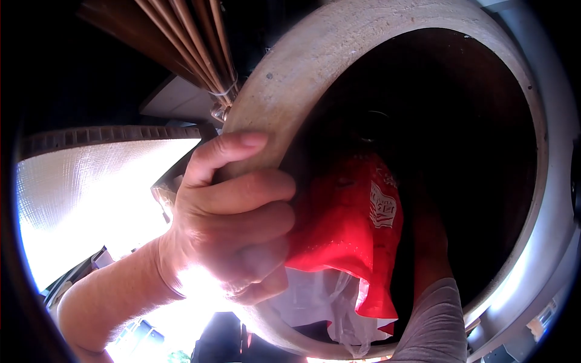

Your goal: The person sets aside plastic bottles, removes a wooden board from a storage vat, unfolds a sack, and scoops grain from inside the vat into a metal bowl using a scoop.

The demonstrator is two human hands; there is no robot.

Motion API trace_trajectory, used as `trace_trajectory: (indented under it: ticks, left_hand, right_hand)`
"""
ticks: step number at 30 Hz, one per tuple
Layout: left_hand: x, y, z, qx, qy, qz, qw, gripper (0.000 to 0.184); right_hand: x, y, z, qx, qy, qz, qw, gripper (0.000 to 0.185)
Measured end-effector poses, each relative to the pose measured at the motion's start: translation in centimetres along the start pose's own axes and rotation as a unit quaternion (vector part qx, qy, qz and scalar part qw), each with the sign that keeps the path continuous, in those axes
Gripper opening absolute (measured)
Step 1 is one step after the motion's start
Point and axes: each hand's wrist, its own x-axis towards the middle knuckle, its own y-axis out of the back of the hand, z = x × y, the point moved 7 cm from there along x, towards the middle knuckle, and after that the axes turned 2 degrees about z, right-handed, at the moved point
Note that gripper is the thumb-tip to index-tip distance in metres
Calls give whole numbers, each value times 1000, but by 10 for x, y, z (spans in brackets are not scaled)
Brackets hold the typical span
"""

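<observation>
My left hand (236, 212) is closed at the left side of a large round pale-rimmed jar (302, 57). Its thumb lies on the rim, and the other fingers curl over the left edge of a red plastic bag (339, 218). The bag has white printing and hangs within the dark mouth of the jar. Clear crumpled plastic (351, 308) trails below it, reaching the near rim. To the right of the bag, my right arm, in a light grey sleeve (433, 320), goes down into the jar. Darkness and the bag hide my right hand.
A bundle of thin wooden sticks (193, 48), tied near its end, leans behind the jar at the upper left. Beside my left forearm is a bright, overexposed panel (91, 187) with a dark ribbed edge. A pale surface (514, 308) borders the jar on the right.
</observation>
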Motion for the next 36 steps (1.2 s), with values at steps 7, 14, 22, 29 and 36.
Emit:
trace_trajectory:
  ticks: [7, 14, 22, 29, 36]
  left_hand:
    - [-4, 0, -2, -2, -6, 13, 1000, 19]
    - [-2, 2, -3, -25, -6, 14, 1000, 21]
    - [0, 6, -3, -47, -36, 14, 998, 21]
    - [6, 4, 10, -4, -57, 8, 998, 17]
    - [16, 5, 22, -5, -76, -19, 997, 14]
  right_hand:
    - [-25, 0, 7, -58, 19, -75, 995, 35]
    - [-65, -11, 20, -119, 50, -202, 971, 35]
    - [-141, -22, 45, -112, 77, -361, 923, 35]
    - [-201, -26, 86, 24, 58, -440, 896, 42]
    - [-258, -52, 129, 285, 31, -358, 888, 41]
